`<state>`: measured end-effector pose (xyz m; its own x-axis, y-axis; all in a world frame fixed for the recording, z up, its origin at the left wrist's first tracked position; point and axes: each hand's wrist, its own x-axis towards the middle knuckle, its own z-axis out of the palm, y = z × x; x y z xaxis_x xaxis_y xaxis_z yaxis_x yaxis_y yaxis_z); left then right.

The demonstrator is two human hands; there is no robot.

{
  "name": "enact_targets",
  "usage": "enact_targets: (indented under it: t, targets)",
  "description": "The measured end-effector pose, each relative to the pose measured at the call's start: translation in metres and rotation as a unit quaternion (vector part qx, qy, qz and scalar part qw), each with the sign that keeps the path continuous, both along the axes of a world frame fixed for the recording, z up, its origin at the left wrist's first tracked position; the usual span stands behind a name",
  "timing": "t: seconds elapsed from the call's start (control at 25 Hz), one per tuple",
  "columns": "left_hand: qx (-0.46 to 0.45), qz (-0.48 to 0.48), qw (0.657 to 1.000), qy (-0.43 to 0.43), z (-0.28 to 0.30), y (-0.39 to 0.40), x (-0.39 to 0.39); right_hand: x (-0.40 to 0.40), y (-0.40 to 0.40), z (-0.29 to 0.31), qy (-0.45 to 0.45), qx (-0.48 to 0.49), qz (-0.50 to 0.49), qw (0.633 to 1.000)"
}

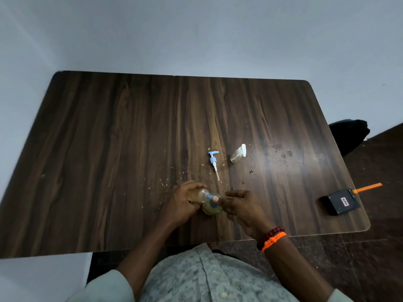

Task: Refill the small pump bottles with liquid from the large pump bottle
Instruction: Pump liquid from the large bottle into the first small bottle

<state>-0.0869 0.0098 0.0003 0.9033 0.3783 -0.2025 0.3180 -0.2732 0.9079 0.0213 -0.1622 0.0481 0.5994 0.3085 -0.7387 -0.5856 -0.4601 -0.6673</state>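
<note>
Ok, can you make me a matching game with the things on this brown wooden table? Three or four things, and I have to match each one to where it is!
Things:
1. loose blue and white pump head
2. small clear bottle with white pump
3. black box with orange strap
4. small amber bottle

Places:
A. near the table's right edge
B. tilted in the left hand
C. lying flat, left of the clear bottle
D. lying on its side, right of the blue pump head

Pairs: 1-C, 2-D, 3-A, 4-B

Blue pump (dark woodgrain table).
</note>
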Motion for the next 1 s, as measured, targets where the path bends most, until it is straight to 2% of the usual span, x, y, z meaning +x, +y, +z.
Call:
enact_targets:
  t: [0.24,0.48,0.8,1.0]
  targets:
    - [-0.003,0.004,1.0,-0.01,-0.0002,0.001,0.0016,0.0025,-0.0042,0.0019,0.008,0.013,-0.009,1.0]
    - [0.0,0.001,1.0,0.005,-0.0043,-0.0011,-0.0028,-0.0049,-0.0027,-0.0024,-0.031,0.01,-0.011,0.999]
    - [-0.001,0.005,1.0,-0.002,-0.0038,-0.002,-0.0019,-0.0009,-0.0032,0.0026,-0.009,0.006,0.0,1.0]
    - [-0.02,0.002,1.0,-0.002,-0.0041,-0.0005,-0.0014,-0.0006,-0.0085,-0.001,-0.046,-0.005,0.068,0.997]
